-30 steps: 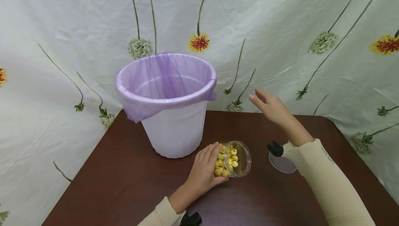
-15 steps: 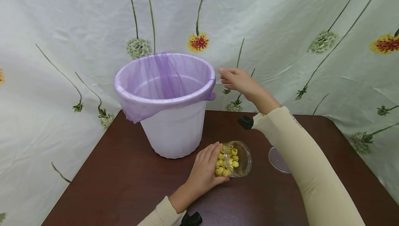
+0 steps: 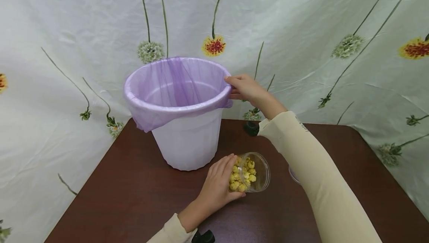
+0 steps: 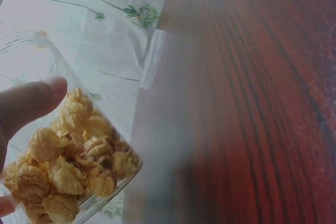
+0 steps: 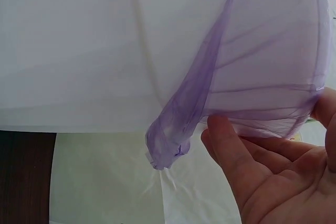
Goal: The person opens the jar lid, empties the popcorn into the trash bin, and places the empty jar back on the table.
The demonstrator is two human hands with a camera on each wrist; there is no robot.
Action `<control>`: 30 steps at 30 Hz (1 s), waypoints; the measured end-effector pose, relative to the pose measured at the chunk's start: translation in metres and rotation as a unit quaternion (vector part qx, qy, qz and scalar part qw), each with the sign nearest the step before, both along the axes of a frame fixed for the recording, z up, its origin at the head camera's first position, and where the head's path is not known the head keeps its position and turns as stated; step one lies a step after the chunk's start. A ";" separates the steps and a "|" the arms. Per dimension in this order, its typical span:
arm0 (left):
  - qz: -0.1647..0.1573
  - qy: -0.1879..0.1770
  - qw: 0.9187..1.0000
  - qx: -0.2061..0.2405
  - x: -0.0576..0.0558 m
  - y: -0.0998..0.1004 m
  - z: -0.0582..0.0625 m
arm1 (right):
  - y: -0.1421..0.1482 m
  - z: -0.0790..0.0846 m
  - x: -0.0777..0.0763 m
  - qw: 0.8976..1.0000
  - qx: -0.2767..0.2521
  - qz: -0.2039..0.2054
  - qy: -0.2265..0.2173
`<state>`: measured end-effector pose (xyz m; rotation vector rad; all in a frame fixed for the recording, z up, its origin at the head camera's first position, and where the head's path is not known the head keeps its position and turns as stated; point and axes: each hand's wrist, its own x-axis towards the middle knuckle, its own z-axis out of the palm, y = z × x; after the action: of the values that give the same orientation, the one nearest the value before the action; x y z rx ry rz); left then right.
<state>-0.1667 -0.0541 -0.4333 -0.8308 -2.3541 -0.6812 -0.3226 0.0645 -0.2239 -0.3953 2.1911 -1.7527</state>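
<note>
My left hand point(image 3: 218, 181) grips a clear plastic jar point(image 3: 263, 172), which leans with its uncovered mouth toward the right. Yellow popcorn point(image 3: 242, 176) fills its lower part; the left wrist view shows the popcorn point(image 4: 68, 166) close up, with my thumb point(image 4: 37, 100) across the jar wall. At the rim of a white trash can point(image 3: 187, 142) is my right hand point(image 3: 248, 88), thumb on top and fingers outside below it. A purple trash bag point(image 3: 154, 118) lines the can and folds over its rim. In the right wrist view my fingers point(image 5: 226, 140) touch the bag's overhang point(image 5: 262, 100).
A round clear lid point(image 3: 292, 176) lies on the dark brown table point(image 3: 134, 198), mostly covered by my right sleeve point(image 3: 311, 168). Behind the table hangs a white cloth point(image 3: 301, 31) with a flower print.
My right hand has moved left from above the table's right side and now holds the trash can's rim. My left hand and the jar have stayed nearly still.
</note>
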 end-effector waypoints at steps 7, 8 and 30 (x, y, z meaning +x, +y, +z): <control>-0.033 -0.047 0.998 0.021 0.012 -0.020 0.019 | -0.001 -0.003 -0.001 1.000 -0.015 0.003 -0.001; -0.036 -0.050 0.998 0.023 0.014 -0.024 0.023 | -0.001 -0.003 -0.001 1.000 -0.015 0.004 -0.001; -0.188 0.028 0.966 0.177 0.008 -0.081 0.188 | -0.001 -0.008 -0.010 0.999 -0.033 -0.010 0.028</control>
<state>-0.1589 -0.1351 -0.2457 -1.1212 -1.9546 -1.1752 -0.3323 0.0636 -0.2324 -0.4427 2.1874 -1.8491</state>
